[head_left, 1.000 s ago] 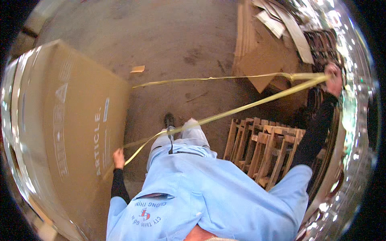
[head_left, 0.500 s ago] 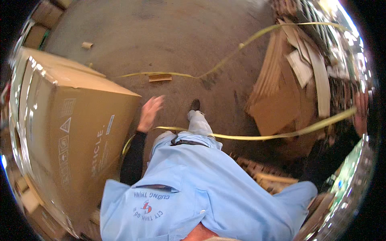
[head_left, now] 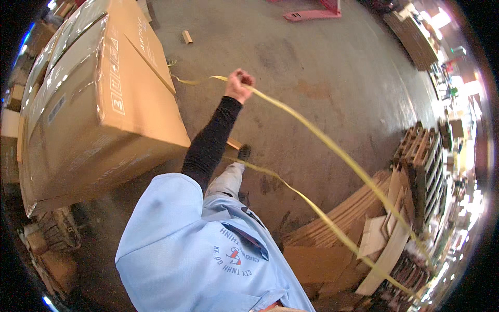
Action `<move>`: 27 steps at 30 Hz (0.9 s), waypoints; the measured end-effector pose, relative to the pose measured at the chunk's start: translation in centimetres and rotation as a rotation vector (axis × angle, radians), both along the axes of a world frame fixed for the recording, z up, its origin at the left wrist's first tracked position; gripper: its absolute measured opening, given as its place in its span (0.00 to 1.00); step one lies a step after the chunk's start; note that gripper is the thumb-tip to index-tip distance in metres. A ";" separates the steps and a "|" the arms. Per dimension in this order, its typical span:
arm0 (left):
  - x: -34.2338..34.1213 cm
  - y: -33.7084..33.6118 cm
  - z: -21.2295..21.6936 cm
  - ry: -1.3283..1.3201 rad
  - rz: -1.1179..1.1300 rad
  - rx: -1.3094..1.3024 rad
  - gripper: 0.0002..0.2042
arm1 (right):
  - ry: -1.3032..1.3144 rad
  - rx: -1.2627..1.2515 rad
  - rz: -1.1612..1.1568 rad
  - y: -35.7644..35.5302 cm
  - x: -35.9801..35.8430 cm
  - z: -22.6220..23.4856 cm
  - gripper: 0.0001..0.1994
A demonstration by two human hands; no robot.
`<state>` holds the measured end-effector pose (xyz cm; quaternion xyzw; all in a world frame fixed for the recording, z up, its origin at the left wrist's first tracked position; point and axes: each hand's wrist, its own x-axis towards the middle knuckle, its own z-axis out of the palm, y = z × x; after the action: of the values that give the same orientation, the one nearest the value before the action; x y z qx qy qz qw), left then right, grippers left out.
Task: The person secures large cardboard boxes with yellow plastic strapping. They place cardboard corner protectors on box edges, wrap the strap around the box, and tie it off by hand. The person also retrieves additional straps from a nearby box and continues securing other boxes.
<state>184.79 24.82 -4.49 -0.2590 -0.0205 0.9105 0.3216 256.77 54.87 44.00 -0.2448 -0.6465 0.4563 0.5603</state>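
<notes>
Left fist feeding yellow strap toward the big carton.

From my seat I see one hand only: the left hand (head_left: pixel 239 86), its grip clamped shut on the yellow strap (head_left: pixel 332 148); the right hand is out of view, so I cannot tell its state. The strap runs from the carton's corner through the fist, then off to the lower right, where a second length comes back past the one visible shoe (head_left: pixel 243 152). I would keep the strap flat and untwisted, taut enough to clear the floor (head_left: pixel 322 67). Beyond: one large cardboard carton (head_left: pixel 93 104), one heap of flat cardboard (head_left: pixel 343 229), stacked wooden pallets (head_left: pixel 423 156), one pink pallet truck (head_left: pixel 312 11).
</notes>
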 end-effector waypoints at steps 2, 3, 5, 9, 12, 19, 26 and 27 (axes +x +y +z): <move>-3.6 -1.1 -2.0 0.084 0.166 -0.345 0.14 | -0.130 -0.082 -0.115 5.0 -2.7 -4.0 0.21; -4.2 -0.7 -2.2 0.104 0.221 -0.437 0.14 | -0.214 -0.136 -0.177 7.9 -3.8 -6.3 0.22; -3.1 2.4 -1.1 0.501 0.150 -0.551 0.11 | -0.440 -0.278 -0.290 13.7 -5.5 -10.4 0.23; 6.7 13.8 3.1 0.466 -0.285 -0.137 0.06 | -0.979 -0.565 -0.375 20.7 -11.3 -16.8 0.26; 15.4 20.0 3.4 0.908 -0.595 -0.119 0.06 | -1.173 -0.778 0.136 17.6 -22.0 -24.3 0.28; 22.0 20.1 3.5 1.991 -0.813 -0.194 0.17 | -0.465 -1.339 0.910 7.4 -48.9 -39.4 0.30; 4.3 5.1 1.0 0.827 -0.421 -0.436 0.22 | 0.231 -1.383 0.366 29.8 -51.5 -37.2 0.07; 2.3 1.7 0.7 0.792 -0.424 -0.496 0.19 | 0.254 -1.378 0.354 32.6 -50.6 -36.9 0.06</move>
<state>187.10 26.49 -3.79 0.0389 0.3724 0.8310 0.4115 206.16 87.48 7.09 -0.3791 -0.1717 0.8692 0.2670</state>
